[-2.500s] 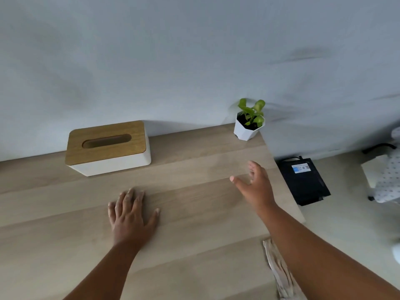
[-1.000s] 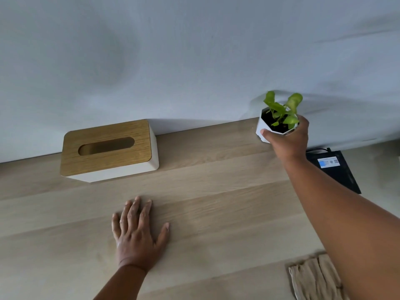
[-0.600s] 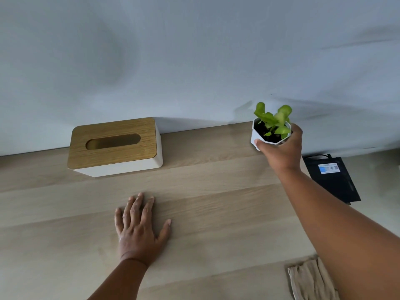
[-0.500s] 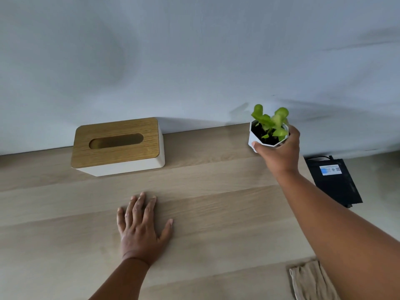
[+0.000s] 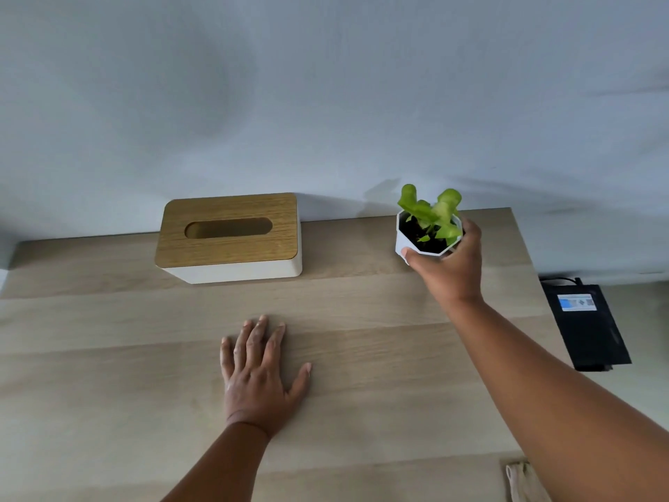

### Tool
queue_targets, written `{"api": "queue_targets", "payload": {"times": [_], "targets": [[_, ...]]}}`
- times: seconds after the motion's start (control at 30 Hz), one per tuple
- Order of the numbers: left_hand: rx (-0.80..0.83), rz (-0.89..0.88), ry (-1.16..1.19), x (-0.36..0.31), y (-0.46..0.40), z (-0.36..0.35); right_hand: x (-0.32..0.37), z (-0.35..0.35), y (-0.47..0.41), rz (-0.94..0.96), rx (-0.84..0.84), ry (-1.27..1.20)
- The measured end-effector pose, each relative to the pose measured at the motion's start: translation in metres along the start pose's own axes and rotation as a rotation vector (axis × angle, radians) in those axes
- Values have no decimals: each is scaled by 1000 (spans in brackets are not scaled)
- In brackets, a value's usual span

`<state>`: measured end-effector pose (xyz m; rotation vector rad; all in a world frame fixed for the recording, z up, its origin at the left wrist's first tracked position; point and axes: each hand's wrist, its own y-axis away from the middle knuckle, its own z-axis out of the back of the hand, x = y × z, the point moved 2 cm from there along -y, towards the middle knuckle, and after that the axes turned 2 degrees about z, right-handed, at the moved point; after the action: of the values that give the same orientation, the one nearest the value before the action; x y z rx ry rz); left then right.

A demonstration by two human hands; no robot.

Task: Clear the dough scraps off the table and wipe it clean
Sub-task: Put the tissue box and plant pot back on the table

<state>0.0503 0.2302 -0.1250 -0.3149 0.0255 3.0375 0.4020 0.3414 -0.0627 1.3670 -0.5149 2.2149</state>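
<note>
My right hand (image 5: pixel 450 268) grips a small white faceted plant pot (image 5: pixel 404 236) with green leaves, near the back right of the light wooden table (image 5: pixel 362 411). Whether the pot is raised off the table or touches it, I cannot tell. My left hand (image 5: pixel 257 371) rests flat on the table's middle with fingers spread. A beige cloth (image 5: pixel 521 481) lies at the near right edge, partly hidden by my right forearm. No dough scraps show on the wood.
A white tissue box with a wooden lid (image 5: pixel 230 237) stands at the back of the table against the pale wall. A black box with a blue label (image 5: pixel 584 324) lies on the floor, right of the table's right edge.
My right hand reached to the back right corner, took hold of the plant pot and has brought it a little leftward and nearer. The left hand stayed flat on the table.
</note>
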Motion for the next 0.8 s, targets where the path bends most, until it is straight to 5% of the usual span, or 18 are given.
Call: {"api": "queue_targets", "payload": {"times": [0.8], "targets": [[-1,5,26,-2,1,2,42,-92,31,68,181,-106]]}}
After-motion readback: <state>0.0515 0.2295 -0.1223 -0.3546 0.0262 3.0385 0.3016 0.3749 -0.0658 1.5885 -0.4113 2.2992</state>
